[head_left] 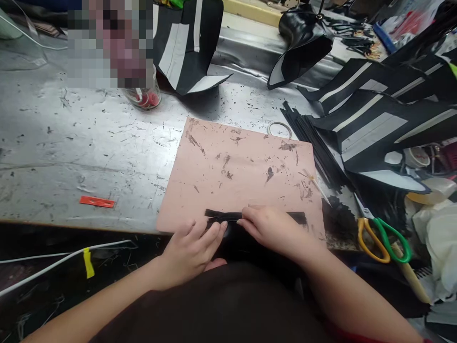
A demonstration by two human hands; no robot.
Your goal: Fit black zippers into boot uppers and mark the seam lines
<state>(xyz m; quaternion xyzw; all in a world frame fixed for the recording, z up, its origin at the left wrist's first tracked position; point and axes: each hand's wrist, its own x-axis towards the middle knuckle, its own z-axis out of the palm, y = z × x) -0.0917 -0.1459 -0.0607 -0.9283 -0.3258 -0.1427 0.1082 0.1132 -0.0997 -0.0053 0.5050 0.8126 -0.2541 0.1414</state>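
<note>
A thin black strip [223, 214] lies along the near edge of a pink, scuffed board [235, 190]. My left hand [191, 250] is closed at the strip's left part, fingertips on its near edge, with the thumb tucked below the board's edge. Farther right, my right hand [273, 231] pinches the strip between thumb and curled fingers. The strip's right end sticks out beyond that hand, and the part under the fingers is hidden. A thin white stick [321, 190] rests across the board's right edge.
To the right are scissors [374, 221] with yellow and green handles, a bundle of black strips [316, 147] and black panels [374, 136] with white patches. A ring of tape [279, 123] touches the board's far edge. An orange-red piece [97, 202] lies left; a clear cup [156, 93] stands behind.
</note>
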